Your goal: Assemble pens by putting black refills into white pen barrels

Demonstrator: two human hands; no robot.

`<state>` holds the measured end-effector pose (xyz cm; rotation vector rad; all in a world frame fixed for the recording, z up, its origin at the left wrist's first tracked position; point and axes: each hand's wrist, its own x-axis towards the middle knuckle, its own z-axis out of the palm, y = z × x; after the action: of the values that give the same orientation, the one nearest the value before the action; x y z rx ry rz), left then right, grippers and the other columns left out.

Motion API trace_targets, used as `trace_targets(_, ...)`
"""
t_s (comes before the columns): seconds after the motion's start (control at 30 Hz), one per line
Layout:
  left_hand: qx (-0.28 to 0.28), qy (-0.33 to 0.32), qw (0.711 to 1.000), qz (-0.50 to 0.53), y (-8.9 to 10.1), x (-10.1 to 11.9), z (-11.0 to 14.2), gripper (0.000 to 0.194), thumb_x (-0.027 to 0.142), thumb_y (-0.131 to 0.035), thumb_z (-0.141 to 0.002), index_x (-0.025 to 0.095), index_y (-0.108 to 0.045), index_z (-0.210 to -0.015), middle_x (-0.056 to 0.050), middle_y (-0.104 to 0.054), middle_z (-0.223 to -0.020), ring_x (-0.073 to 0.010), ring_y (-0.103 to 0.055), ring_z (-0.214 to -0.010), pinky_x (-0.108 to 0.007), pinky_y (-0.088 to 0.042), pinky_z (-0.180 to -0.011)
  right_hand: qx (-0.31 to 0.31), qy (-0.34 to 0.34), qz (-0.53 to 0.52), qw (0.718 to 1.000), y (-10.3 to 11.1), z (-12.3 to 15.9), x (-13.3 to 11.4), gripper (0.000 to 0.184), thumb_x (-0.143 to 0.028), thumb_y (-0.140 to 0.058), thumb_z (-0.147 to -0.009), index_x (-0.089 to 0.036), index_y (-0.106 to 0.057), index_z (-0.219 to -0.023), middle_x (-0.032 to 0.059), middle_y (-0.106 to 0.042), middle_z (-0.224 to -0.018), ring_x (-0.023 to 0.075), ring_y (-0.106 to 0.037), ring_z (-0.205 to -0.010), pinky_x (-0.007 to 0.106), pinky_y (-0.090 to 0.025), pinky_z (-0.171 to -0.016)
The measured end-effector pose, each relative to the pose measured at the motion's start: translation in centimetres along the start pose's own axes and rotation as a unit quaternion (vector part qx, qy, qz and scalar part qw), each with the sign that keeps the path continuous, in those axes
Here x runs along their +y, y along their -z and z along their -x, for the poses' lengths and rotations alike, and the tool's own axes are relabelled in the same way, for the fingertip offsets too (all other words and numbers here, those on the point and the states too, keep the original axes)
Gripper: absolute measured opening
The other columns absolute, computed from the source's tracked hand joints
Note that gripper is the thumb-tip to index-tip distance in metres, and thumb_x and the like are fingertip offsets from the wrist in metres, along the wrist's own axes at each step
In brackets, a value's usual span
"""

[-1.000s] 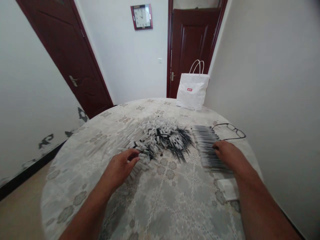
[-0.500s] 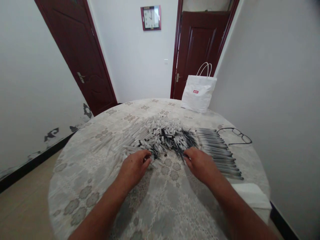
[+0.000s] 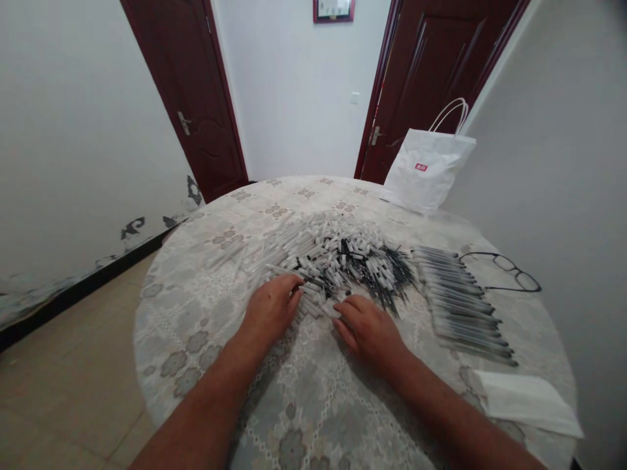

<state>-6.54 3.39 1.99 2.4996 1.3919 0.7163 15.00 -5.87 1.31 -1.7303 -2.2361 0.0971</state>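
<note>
A loose heap of white pen barrels and black pen parts point(image 3: 337, 258) lies in the middle of a round table point(image 3: 206, 313) covered with a patterned cloth. My left hand point(image 3: 272, 310) rests palm down at the heap's near edge, its fingertips on the white barrels. My right hand point(image 3: 367, 329) lies beside it at the same edge, fingers curled down onto the parts. Whether either hand grips a piece is hidden under the fingers. A tidy row of assembled pens point(image 3: 460, 303) lies to the right of the heap.
A pair of black glasses point(image 3: 509, 274) lies past the pen row near the right wall. A white paper bag point(image 3: 426, 173) stands at the table's far edge. A folded white paper point(image 3: 526, 405) sits at the near right. Two dark red doors stand behind.
My right hand left the pen row and moved left to the heap's near edge, close to my left hand. The camera tilted down and turned left.
</note>
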Motion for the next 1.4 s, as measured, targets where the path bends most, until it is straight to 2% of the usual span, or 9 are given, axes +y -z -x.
trace_targets(0.1,0.037,0.022,0.999,0.021,0.2,-0.8,-0.2,0.022,0.027,-0.051,-0.095,0.021,-0.067,-0.108,-0.006,-0.073,-0.106,-0.021,-0.067,-0.095,-0.032,-0.049,-0.088,-0.03,0.014,0.002,0.999,0.1,-0.7,-1.4,0.024,-0.032,-0.05,-0.1,-0.023,-0.065,-0.116,0.0082,-0.063,-0.109,0.021,-0.059,-0.102,0.03,-0.047,-0.085)
trace_targets(0.23,0.08,0.047,0.995,0.039,0.4,-1.3,-0.4,0.022,0.027,-0.05,-0.096,0.02,-0.068,-0.108,-0.006,-0.073,-0.107,-0.021,-0.067,-0.096,-0.032,-0.049,-0.09,-0.055,-0.018,0.037,0.998,-0.5,-2.0,-3.0,0.019,-0.036,-0.053,-0.098,-0.024,-0.065,-0.104,0.0068,-0.062,-0.103,0.0207,-0.06,-0.096,0.028,-0.045,-0.076)
trace_targets(0.33,0.095,0.047,0.993,0.055,0.7,-1.0,-0.4,0.023,0.027,-0.049,-0.097,0.019,-0.068,-0.107,-0.007,-0.073,-0.105,-0.0211,-0.067,-0.096,-0.032,-0.05,-0.089,-0.047,-0.051,0.059,0.996,-1.6,-2.7,-3.6,0.02,-0.039,-0.053,-0.097,-0.022,-0.064,-0.098,0.007,-0.061,-0.101,0.0208,-0.06,-0.091,0.028,-0.043,-0.072)
trace_targets(0.53,0.129,0.029,0.987,0.089,0.8,-0.4,-0.2,0.021,0.026,-0.049,-0.097,0.019,-0.068,-0.104,-0.006,-0.073,-0.103,-0.0204,-0.067,-0.098,-0.032,-0.049,-0.091,-0.023,-0.104,0.037,0.994,-3.1,-2.7,-3.9,0.015,-0.034,-0.053,-0.097,-0.022,-0.062,-0.1,0.0065,-0.059,-0.102,0.0206,-0.061,-0.087,0.029,-0.041,-0.07)
trace_targets(0.73,0.113,0.019,0.987,0.11,0.7,0.0,-0.2,0.02,0.026,-0.049,-0.097,0.02,-0.068,-0.103,-0.007,-0.073,-0.101,-0.0209,-0.067,-0.097,-0.033,-0.05,-0.089,0.002,-0.128,0.017,0.992,-3.0,-2.2,-3.0,0.008,-0.028,-0.055,-0.095,-0.022,-0.058,-0.099,0.0057,-0.061,-0.099,0.0218,-0.062,-0.088,0.029,-0.041,-0.07)
trace_targets(0.97,0.09,0.011,0.991,0.103,0.3,0.4,-0.1,0.022,0.026,-0.048,-0.097,0.021,-0.068,-0.104,-0.007,-0.073,-0.102,-0.0217,-0.068,-0.098,-0.034,-0.05,-0.09,-0.023,-0.123,0.052,0.991,-2.1,-1.8,-1.8,0.007,-0.028,-0.056,-0.094,-0.022,-0.056,-0.095,0.0057,-0.062,-0.097,0.0213,-0.063,-0.084,0.028,-0.037,-0.065)
trace_targets(1.1,0.085,0.004,0.99,0.11,0.0,0.8,0.1,0.022,0.028,-0.049,-0.097,0.022,-0.068,-0.103,-0.007,-0.073,-0.1,-0.0216,-0.068,-0.094,-0.034,-0.051,-0.087,-0.022,-0.113,0.036,0.993,-1.1,-1.5,-0.7,0.007,-0.027,-0.053,-0.095,-0.021,-0.056,-0.093,0.0052,-0.064,-0.093,0.0206,-0.063,-0.081,0.028,-0.036,-0.065)
trace_targets(1.27,0.061,0.02,0.983,0.173,0.0,2.0,0.2,0.024,0.037,-0.053,-0.095,0.021,-0.071,-0.1,-0.007,-0.074,-0.097,-0.0219,-0.069,-0.09,-0.033,-0.051,-0.085,0.031,-0.125,-0.116,0.985,1.3,-1.5,0.7,0.012,-0.027,-0.048,-0.098,-0.021,-0.056,-0.091,0.003,-0.066,-0.087,0.0184,-0.063,-0.079,0.027,-0.039,-0.07)
trace_targets(1.4,0.0,0.089,0.951,0.297,-0.2,2.7,0.2,0.033,0.046,-0.058,-0.092,0.022,-0.071,-0.111,-0.004,-0.075,-0.095,-0.0211,-0.07,-0.084,-0.031,-0.053,-0.077,0.076,-0.106,-0.243,0.961,2.1,-1.4,0.1,0.012,-0.027,-0.049,-0.099,-0.022,-0.058,-0.094,0.0005,-0.067,-0.085,0.0158,-0.062,-0.079,0.025,-0.04,-0.071)
